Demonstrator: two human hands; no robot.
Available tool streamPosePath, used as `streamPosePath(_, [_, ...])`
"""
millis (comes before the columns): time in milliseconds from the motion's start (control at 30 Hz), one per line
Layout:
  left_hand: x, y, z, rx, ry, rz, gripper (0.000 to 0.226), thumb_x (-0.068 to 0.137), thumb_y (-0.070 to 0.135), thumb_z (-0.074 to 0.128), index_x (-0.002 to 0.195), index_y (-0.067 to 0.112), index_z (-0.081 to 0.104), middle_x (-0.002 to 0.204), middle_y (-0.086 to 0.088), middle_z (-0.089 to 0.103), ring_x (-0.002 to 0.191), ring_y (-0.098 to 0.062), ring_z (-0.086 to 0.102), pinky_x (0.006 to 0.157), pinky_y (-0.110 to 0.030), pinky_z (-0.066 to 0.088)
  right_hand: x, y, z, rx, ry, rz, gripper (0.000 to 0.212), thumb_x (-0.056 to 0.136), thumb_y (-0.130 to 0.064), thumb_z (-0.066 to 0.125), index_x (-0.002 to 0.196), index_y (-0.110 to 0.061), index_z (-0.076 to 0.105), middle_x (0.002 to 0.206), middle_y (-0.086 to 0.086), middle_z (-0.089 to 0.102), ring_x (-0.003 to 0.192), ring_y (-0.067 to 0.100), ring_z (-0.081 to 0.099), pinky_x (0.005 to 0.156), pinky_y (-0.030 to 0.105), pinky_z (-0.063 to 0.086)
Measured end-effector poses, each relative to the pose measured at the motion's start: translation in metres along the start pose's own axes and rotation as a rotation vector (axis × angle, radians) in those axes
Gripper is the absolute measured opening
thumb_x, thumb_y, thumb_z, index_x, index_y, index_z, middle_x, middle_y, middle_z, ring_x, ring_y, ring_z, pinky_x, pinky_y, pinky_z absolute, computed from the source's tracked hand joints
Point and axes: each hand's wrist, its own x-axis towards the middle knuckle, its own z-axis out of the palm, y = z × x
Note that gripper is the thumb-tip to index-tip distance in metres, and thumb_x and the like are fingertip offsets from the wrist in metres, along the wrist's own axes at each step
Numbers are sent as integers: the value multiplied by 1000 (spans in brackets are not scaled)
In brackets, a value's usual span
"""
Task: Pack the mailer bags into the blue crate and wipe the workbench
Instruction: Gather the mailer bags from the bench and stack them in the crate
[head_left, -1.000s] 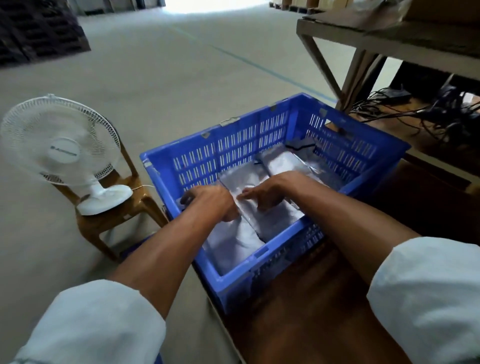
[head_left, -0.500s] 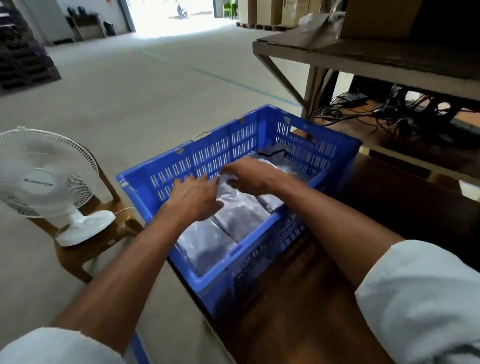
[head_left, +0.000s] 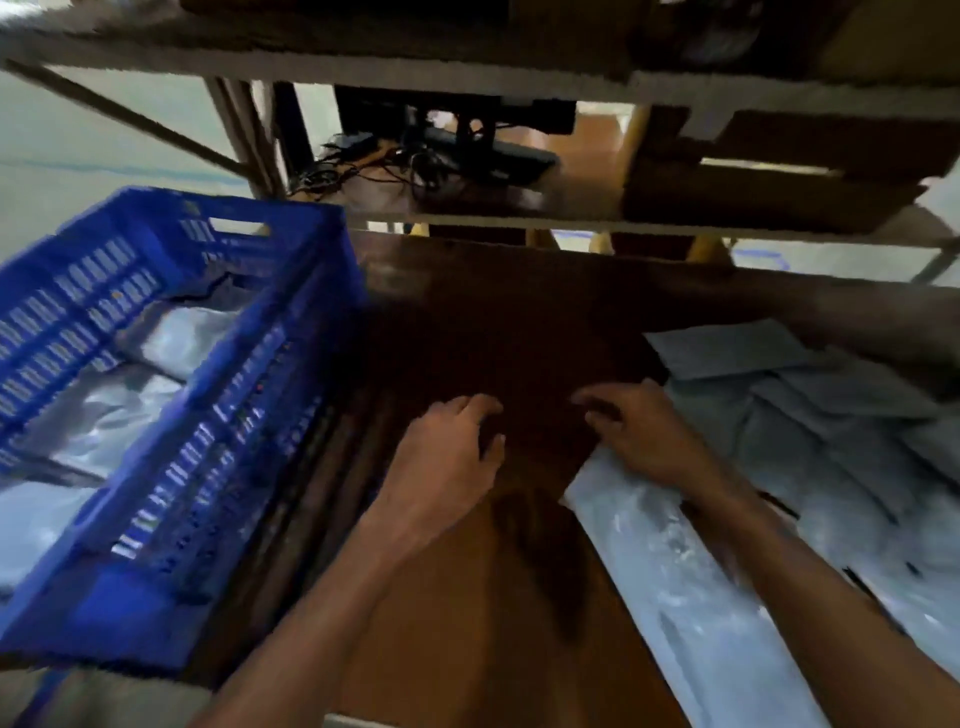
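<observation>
Both hands have left the blue crate (head_left: 234, 415), now left of the fingers, and the left hand (head_left: 447, 452) and right hand (head_left: 639, 431) hover loosely curled and empty above the workbench (head_left: 493, 322), with unpacked mailer bags (head_left: 831, 441) just right of the fingers, so packing likely continues.

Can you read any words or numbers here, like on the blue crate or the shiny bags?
No text can be read. The picture is blurred: the blue crate shows only slots, and the mailer bags on the workbench and the cardboard boxes on the shelf show no legible print.
</observation>
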Motion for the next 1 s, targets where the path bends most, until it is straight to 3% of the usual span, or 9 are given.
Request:
streamPosePath(100, [-4,38,61,-66,-127,27,38,97,38,56,133,28,57,128,3,62,117,-21,58,93,-41,53,-66,44,-8,4,161,186,29,97,-7,58,122,-14,70,118,2,71,107,18,66,88,14,38])
streamPosePath(233, [-42,97,114,83,-126,173,44,96,50,49,136,31,50,138,0,51,119,-26,49,92,-42,50,-128,78,9,-294,227,159,25,91,-10,60,108,-23,72,99,-2,74,90,22,68,79,28,47])
streamPosePath(367, [-70,116,152,200,-193,284,59,93,60,47,145,32,47,150,-5,49,133,-36,47,97,-55,47,-156,96,50,-493,153,253,48,89,-30,56,136,-25,59,134,-2,62,114,27,58,91,47,47])
streamPosePath(467, [-64,96,154,285,-223,237,67,93,67,41,150,32,45,159,-7,41,145,-36,40,105,-58,41,-152,89,68,-518,193,250,48,92,-36,48,137,-20,59,141,1,57,117,29,54,92,50,43])
streamPosePath(567, [-55,61,142,355,-281,161,68,96,72,35,157,52,15,170,-2,3,156,-34,6,119,-62,14,-134,71,75,-439,274,233,42,98,-37,38,131,-22,60,134,3,60,113,28,54,87,48,46])
streamPosePath(700, [-48,30,113,436,-222,-29,71,90,38,63,152,52,32,167,-9,25,146,-46,31,108,-63,36,-97,62,61,-367,320,210,49,96,-32,51,145,-25,46,147,6,47,128,31,45,98,51,40])
streamPosePath(767, [-49,39,103,432,-169,-115,65,94,27,54,154,41,34,166,-13,23,142,-47,33,106,-60,42,-70,72,48,-422,237,289,55,99,-43,47,152,-35,36,158,8,34,141,37,32,107,58,34])
streamPosePath(900, [-58,72,110,351,-225,-278,74,95,75,30,156,34,22,164,-16,15,141,-48,30,109,-57,35,-35,84,45,-491,-12,362,54,98,-62,33,150,-47,34,165,7,20,146,48,16,112,65,23])
streamPosePath(1000, [-56,64,114,357,-259,-325,79,91,84,20,154,36,28,165,-16,16,144,-46,24,111,-57,28,-39,68,51,-535,-56,228,53,96,-65,27,142,-47,45,163,5,26,143,45,23,107,61,28])
